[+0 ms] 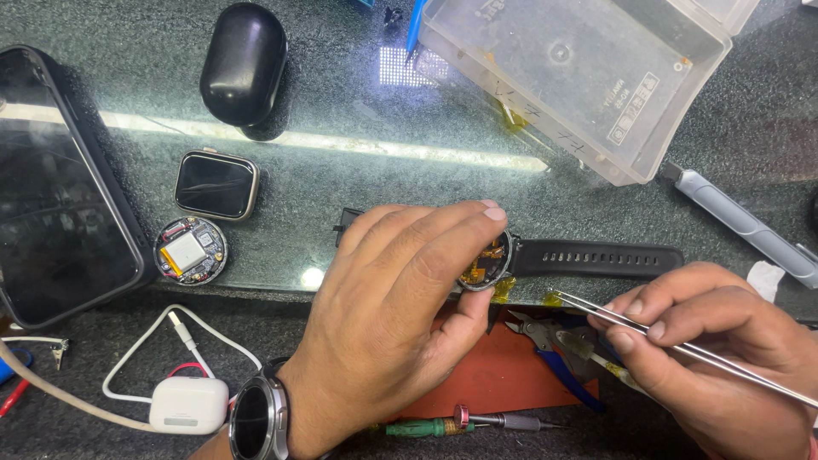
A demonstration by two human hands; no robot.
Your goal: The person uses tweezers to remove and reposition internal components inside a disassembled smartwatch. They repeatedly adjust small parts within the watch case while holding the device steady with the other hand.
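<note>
My left hand [400,298] grips an opened round smartwatch [487,262] by its case, thumb below and fingers over the top, with orange-brown parts showing inside. The watch's black strap [596,255] runs out to the right over the glass-topped desk. My right hand [724,358] holds metal tweezers [630,322], whose tips carry a small yellow scrap [552,299] just right of the watch case. A round wristwatch [256,417] sits on my left wrist.
A square smartwatch [216,185] and a round opened module with a battery [190,250] lie at left beside a dark phone [60,187]. A black case [243,61], clear plastic box [579,77], grey tool [741,223], white earbud case [187,405], pliers [554,345] and screwdriver [460,423] surround them.
</note>
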